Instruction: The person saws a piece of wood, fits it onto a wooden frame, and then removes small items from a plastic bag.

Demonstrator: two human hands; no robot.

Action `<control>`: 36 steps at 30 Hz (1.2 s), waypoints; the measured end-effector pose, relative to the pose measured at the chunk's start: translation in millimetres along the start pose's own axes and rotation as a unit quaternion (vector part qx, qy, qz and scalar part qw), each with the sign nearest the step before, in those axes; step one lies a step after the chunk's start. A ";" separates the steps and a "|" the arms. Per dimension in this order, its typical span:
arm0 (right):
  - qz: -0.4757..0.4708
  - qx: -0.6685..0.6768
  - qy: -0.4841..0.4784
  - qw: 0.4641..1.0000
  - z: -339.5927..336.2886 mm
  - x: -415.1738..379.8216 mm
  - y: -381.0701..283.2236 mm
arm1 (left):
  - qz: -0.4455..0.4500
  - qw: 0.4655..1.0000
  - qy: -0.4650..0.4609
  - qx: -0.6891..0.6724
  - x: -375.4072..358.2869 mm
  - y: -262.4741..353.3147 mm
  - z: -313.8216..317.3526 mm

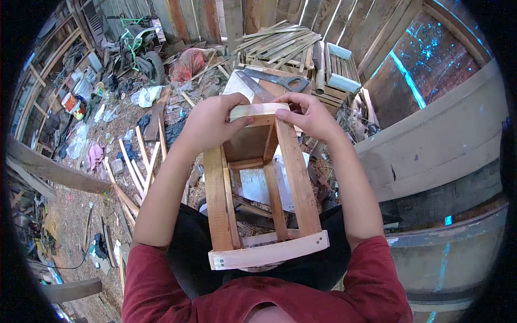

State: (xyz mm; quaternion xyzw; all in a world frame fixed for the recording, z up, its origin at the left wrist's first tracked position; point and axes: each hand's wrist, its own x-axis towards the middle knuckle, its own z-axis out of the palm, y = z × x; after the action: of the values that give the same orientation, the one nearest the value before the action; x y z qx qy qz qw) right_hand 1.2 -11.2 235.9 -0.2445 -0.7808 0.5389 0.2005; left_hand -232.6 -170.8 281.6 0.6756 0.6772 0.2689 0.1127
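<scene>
A wooden frame (218, 199) of slats rests over my lap, its far end raised between my hands. My left hand (212, 123) grips the far end's left corner, with the thumb on the near side of a short pale crosspiece (260, 110). At the right corner my right hand (312, 117) pinches the same crosspiece between thumb and fingers. Across the near end runs another pale slat (269, 253) with dark nail heads at both ends. A brownish panel (247, 142) closes part of the far end. The fingertips behind the crosspiece are partly hidden.
Just beyond the frame, a handsaw (293, 82) lies on a board. Thin slats (280, 46) are piled on a crate behind it. A pale crate (342, 67) stands at the right. Loose sticks (137, 167), rags and litter cover the ground left, near a green bicycle (137, 43).
</scene>
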 end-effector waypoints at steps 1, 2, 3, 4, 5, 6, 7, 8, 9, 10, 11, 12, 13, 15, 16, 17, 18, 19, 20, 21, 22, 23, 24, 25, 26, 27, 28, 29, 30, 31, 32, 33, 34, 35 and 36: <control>-0.005 0.004 -0.004 1.000 -0.5 0.1 -0.4 | -0.023 0.999 -0.030 0.002 -1.1 2.4 -4.1; -0.007 0.005 -0.007 1.000 -1.2 0.8 0.1 | -0.026 0.999 -0.029 0.003 -4.3 0.0 -7.6; -0.004 0.002 -0.005 1.000 -2.0 1.7 0.5 | 0.009 0.999 -0.016 -0.031 -9.3 -5.1 -12.7; -0.001 0.000 -0.004 1.000 -2.0 2.6 0.8 | 0.044 0.997 -0.003 -0.065 -14.7 -11.5 -18.2; -0.001 0.001 -0.007 1.000 -1.8 3.3 1.1 | 0.040 0.997 -0.002 -0.064 -20.1 -20.3 -25.2; -0.002 -0.005 0.000 1.000 -1.7 3.3 1.5 | 0.026 0.998 -0.004 -0.059 -25.9 -30.7 -32.8; -0.002 -0.011 0.008 1.000 -1.8 2.8 1.6 | 0.011 0.998 -0.007 -0.055 -30.8 -38.3 -38.0; -0.002 -0.017 0.016 1.000 -1.9 2.2 1.6 | 0.009 0.998 -0.006 -0.055 -34.6 -43.6 -39.9; -0.002 -0.017 0.013 1.000 -1.8 1.2 1.0 | -0.008 0.995 -0.010 -0.104 -38.2 -49.4 -39.7; -0.022 -0.032 0.025 0.999 -0.9 0.1 -0.3 | -0.024 0.988 -0.013 -0.151 -41.6 -55.1 -37.9; -0.042 -0.047 0.036 0.997 0.4 -0.9 -1.9 | -0.046 0.982 -0.008 -0.184 -44.2 -63.7 -31.3; -0.044 -0.047 0.032 0.997 1.2 -1.9 -4.2 | -0.049 0.982 -0.005 -0.184 -46.8 -71.6 -22.4; -0.022 -0.045 0.033 0.998 1.8 -3.1 -7.0 | -0.060 0.966 0.018 -0.250 -48.2 -76.7 -13.2; -0.015 -0.053 0.037 0.998 2.4 -4.3 -10.6 | -0.077 0.942 0.058 -0.320 -51.2 -77.4 -4.6; -0.018 -0.055 0.035 0.998 3.1 -4.4 -12.1 | -0.076 0.942 0.062 -0.320 -53.0 -75.6 -5.8; -0.004 -0.049 0.032 0.998 3.9 -4.9 -12.9 | -0.074 0.954 0.065 -0.284 -53.9 -73.7 -8.5; 0.011 -0.044 0.030 0.999 5.1 -6.3 -13.4 | -0.070 0.964 0.068 -0.247 -54.5 -72.8 -10.6; 0.010 -0.045 0.031 0.998 6.9 -7.1 -14.7 | -0.083 0.964 0.055 -0.248 -54.1 -75.6 -12.4; 0.002 -0.034 0.030 0.999 8.9 -7.9 -16.4 | -0.080 0.964 0.056 -0.249 -54.3 -78.1 -13.8; -0.005 -0.024 0.029 0.999 9.7 -8.6 -17.5 | -0.081 0.962 0.046 -0.257 -54.0 -80.2 -15.2; -0.007 -0.027 0.030 0.999 10.0 -8.7 -14.9 | -0.083 0.960 0.036 -0.266 -53.7 -80.9 -16.3; -0.015 -0.025 0.031 0.999 10.3 -7.7 -9.4 | -0.081 0.960 0.038 -0.267 -53.7 -80.3 -17.1; -0.023 -0.023 0.032 0.999 11.4 -7.3 -7.8 | -0.082 0.960 0.036 -0.265 -54.3 -79.3 -18.0; -0.033 -0.026 0.033 0.999 11.9 -8.0 -7.1 | -0.084 0.961 0.034 -0.262 -54.5 -78.6 -19.1; -0.034 -0.028 0.033 0.998 12.9 -8.9 -7.2 | -0.083 0.961 0.036 -0.262 -54.3 -78.5 -20.0; -0.039 -0.025 0.041 0.998 14.6 -10.0 -8.1 | -0.071 0.963 0.038 -0.255 -54.6 -78.6 -20.6; -0.044 -0.023 0.049 0.998 15.3 -10.9 -9.0 | -0.060 0.966 0.040 -0.248 -55.0 -78.7 -21.1; -0.044 -0.024 0.049 0.998 15.2 -11.7 -9.8 | -0.059 0.966 0.041 -0.248 -56.2 -77.7 -23.0; -0.027 -0.031 0.046 0.998 14.1 -12.1 -10.5 | -0.071 0.967 0.024 -0.245 -56.8 -75.6 -25.9; -0.009 -0.038 0.043 0.998 13.7 -12.7 -11.1 | -0.082 0.967 0.006 -0.240 -57.6 -74.7 -28.0; -0.009 -0.038 0.044 0.998 13.7 -12.9 -10.4 | -0.081 0.967 0.006 -0.240 -57.9 -76.7 -27.1; -0.022 -0.043 0.048 0.998 13.9 -12.5 -8.4 | -0.079 0.966 0.010 -0.245 -57.8 -78.5 -25.4; -0.035 -0.048 0.052 0.997 13.6 -12.1 -6.8 | -0.076 0.965 0.014 -0.249 -57.2 -78.8 -24.4; -0.035 -0.048 0.054 0.997 13.1 -11.6 -5.7 | -0.074 0.966 0.013 -0.249 -57.3 -78.3 -24.3; -0.027 -0.047 0.053 0.997 12.8 -11.2 -4.8 | -0.085 0.967 0.013 -0.239 -58.4 -73.9 -26.0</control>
State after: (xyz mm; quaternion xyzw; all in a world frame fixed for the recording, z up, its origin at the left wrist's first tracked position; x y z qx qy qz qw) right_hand 2.0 -28.9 235.5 -0.2602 -0.7998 0.4825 0.2445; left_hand -305.5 -229.0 252.8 0.5653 0.6496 0.4213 0.2843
